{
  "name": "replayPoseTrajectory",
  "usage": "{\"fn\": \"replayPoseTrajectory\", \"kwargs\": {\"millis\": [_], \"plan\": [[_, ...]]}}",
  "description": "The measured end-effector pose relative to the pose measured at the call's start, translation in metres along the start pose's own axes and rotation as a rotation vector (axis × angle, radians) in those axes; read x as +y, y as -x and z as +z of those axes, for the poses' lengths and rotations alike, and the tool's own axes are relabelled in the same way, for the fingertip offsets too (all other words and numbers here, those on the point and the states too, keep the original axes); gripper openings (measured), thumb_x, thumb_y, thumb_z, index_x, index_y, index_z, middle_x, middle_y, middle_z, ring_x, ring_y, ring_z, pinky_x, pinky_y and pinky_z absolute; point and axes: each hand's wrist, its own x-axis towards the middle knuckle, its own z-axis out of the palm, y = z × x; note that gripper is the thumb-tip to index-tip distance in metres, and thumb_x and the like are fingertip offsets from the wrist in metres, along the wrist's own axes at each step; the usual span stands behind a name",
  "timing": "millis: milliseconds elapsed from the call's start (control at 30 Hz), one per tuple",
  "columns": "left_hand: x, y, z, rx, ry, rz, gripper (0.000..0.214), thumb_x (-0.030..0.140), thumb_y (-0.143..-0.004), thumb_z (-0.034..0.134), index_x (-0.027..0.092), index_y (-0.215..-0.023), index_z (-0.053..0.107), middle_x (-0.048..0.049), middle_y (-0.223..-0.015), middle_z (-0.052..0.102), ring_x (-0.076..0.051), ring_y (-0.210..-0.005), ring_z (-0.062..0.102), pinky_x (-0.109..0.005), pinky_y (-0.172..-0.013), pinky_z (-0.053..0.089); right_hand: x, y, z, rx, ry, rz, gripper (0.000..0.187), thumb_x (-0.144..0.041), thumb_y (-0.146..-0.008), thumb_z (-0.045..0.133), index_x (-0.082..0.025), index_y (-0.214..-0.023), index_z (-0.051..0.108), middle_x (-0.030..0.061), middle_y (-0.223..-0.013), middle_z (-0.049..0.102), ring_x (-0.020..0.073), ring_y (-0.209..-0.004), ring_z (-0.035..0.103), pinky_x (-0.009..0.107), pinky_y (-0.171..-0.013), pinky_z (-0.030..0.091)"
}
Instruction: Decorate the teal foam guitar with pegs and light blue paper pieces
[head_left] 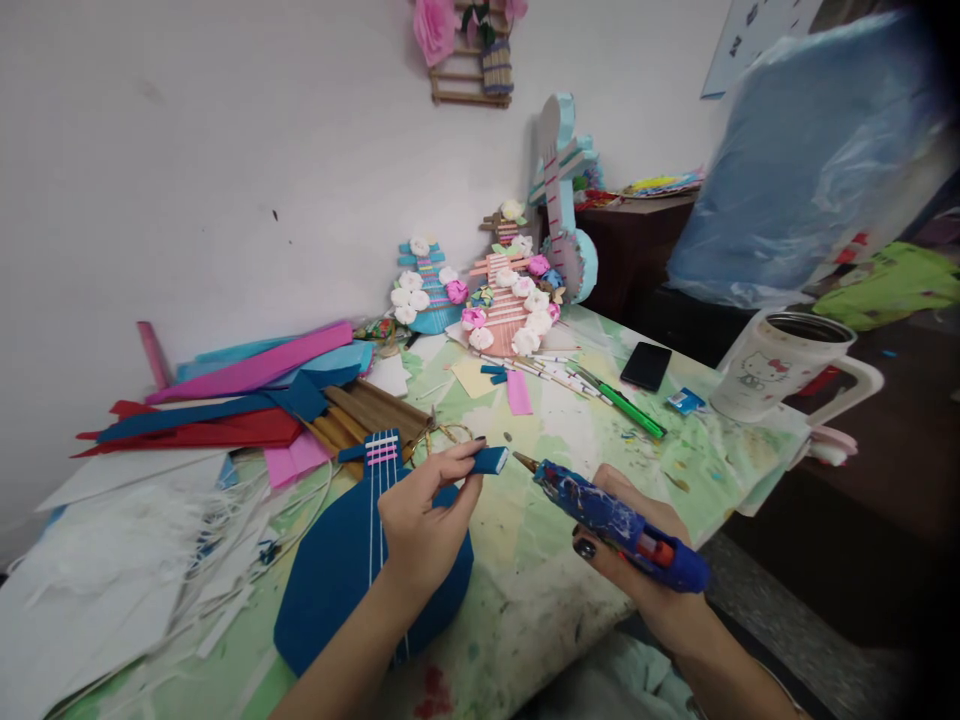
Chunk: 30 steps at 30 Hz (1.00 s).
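Note:
Between the fingertips of my left hand [431,510] is a small dark blue paper-covered peg [491,460], its pale end facing right. My right hand [637,560] is wrapped round a blue glue gun [611,520], whose metal nozzle points at that pale end, a small gap away. Under my left forearm lies a dark blue craft lute [322,590] with white strings, pink and white strips on its neck, and one peg at the neck's left side. My forearm hides part of its body.
Crepe paper [247,370] in several colours and white scraps [127,540] cover the left. Flower-decorated lutes [510,300] lean at the wall. A green cutter [630,410], a black phone [646,366] and a white mug [772,370] lie or stand on the right.

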Motion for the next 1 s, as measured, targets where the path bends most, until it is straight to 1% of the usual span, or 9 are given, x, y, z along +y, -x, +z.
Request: {"fn": "replayPoseTrajectory", "kwargs": {"millis": [100, 167, 333, 467, 633, 833, 900, 1000], "plan": [[0.002, -0.001, 0.0, -0.006, -0.013, 0.013, 0.014, 0.007, -0.073, 0.065, 0.019, -0.076, 0.061, -0.0048, -0.093, 0.074, -0.02, -0.087, 0.071, -0.031, -0.076, 0.06, 0.0, 0.0, 0.001, 0.019, -0.001, 0.0, 0.017, -0.034, -0.082, 0.06, -0.024, -0.071, 0.051, 0.0011, -0.065, 0.048, 0.0193, -0.063, 0.048, 0.033, -0.058, 0.039], [0.003, -0.002, 0.0, -0.013, -0.026, 0.034, 0.013, 0.006, -0.074, 0.064, 0.019, -0.076, 0.06, -0.0049, -0.093, 0.075, -0.02, -0.087, 0.071, -0.031, -0.075, 0.06, 0.003, 0.002, 0.003, 0.048, 0.018, -0.007, 0.016, -0.034, -0.082, 0.061, -0.025, -0.071, 0.051, 0.001, -0.064, 0.048, 0.0196, -0.062, 0.047, 0.034, -0.06, 0.041], [0.003, -0.003, 0.0, -0.016, -0.037, 0.061, 0.014, 0.005, -0.074, 0.064, 0.019, -0.077, 0.06, -0.0056, -0.093, 0.075, -0.019, -0.087, 0.071, -0.029, -0.075, 0.06, 0.011, 0.007, 0.005, 0.058, 0.025, -0.016, 0.015, -0.032, -0.082, 0.062, -0.026, -0.071, 0.053, -0.0006, -0.062, 0.047, 0.0185, -0.059, 0.047, 0.037, -0.066, 0.044], [0.002, -0.002, 0.0, -0.012, -0.035, 0.061, 0.014, 0.006, -0.074, 0.065, 0.019, -0.077, 0.061, -0.0056, -0.093, 0.074, -0.019, -0.087, 0.071, -0.03, -0.075, 0.06, 0.008, 0.007, 0.003, 0.073, 0.039, -0.014, 0.012, -0.032, -0.081, 0.063, -0.026, -0.073, 0.055, 0.0, -0.062, 0.049, 0.0187, -0.059, 0.048, 0.036, -0.065, 0.044], [0.002, -0.002, 0.0, -0.012, -0.04, 0.058, 0.013, 0.007, -0.074, 0.065, 0.019, -0.077, 0.061, -0.0054, -0.093, 0.074, -0.019, -0.087, 0.071, -0.03, -0.075, 0.06, 0.003, 0.004, 0.003, 0.054, 0.045, -0.042, 0.011, -0.032, -0.081, 0.062, -0.027, -0.074, 0.056, 0.0, -0.062, 0.049, 0.0183, -0.058, 0.047, 0.036, -0.065, 0.045], [0.002, -0.002, 0.0, -0.002, -0.043, 0.08, 0.015, 0.006, -0.074, 0.064, 0.019, -0.078, 0.061, -0.0052, -0.093, 0.075, -0.019, -0.086, 0.071, -0.03, -0.075, 0.06, 0.01, 0.008, 0.004, 0.063, 0.049, -0.009, 0.013, -0.036, -0.082, 0.061, -0.027, -0.074, 0.056, -0.0005, -0.06, 0.048, 0.0191, -0.059, 0.048, 0.039, -0.07, 0.046], [0.002, -0.003, 0.0, -0.002, -0.042, 0.076, 0.015, 0.005, -0.074, 0.065, 0.019, -0.077, 0.061, -0.0052, -0.093, 0.075, -0.019, -0.087, 0.071, -0.03, -0.076, 0.06, 0.009, 0.008, 0.004, 0.066, 0.047, -0.005, 0.012, -0.034, -0.081, 0.062, -0.027, -0.073, 0.056, -0.0004, -0.06, 0.048, 0.0191, -0.059, 0.049, 0.037, -0.067, 0.046], [0.002, -0.003, 0.0, -0.007, -0.034, 0.057, 0.015, 0.006, -0.074, 0.065, 0.019, -0.077, 0.06, -0.0053, -0.093, 0.075, -0.019, -0.087, 0.071, -0.031, -0.075, 0.06, 0.003, 0.006, 0.002, 0.062, 0.039, -0.01, 0.011, -0.032, -0.081, 0.062, -0.026, -0.074, 0.056, 0.0004, -0.062, 0.05, 0.0187, -0.06, 0.049, 0.033, -0.058, 0.043]]}}
